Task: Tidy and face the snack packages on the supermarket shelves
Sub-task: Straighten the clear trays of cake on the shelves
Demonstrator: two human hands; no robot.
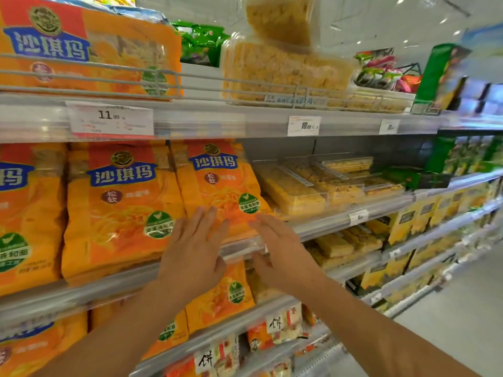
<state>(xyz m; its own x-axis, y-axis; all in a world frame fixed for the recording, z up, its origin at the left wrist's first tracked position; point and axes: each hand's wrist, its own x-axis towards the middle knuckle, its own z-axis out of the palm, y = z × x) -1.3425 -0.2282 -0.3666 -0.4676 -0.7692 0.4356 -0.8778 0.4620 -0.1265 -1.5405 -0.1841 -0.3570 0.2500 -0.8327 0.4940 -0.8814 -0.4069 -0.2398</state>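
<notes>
While flat-fingered, hands (234,248) touch orange bag (220,186).

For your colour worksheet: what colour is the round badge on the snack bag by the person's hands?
Green with white, on the orange snack bag; badge shows best in the head view.

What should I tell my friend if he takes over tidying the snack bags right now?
Left hand: open, fingers straight, against the lower edge of the leaning orange bag on the middle shelf.
Right hand: open, at that bag's lower right corner; it holds nothing.
Done: the orange bags to the left stand facing front.
Left: this bag tilts back and to the right, so straighten it. The clear tubs on the top shelf sit crooked, one tipped on another. The clear trays further right may need facing.
</notes>
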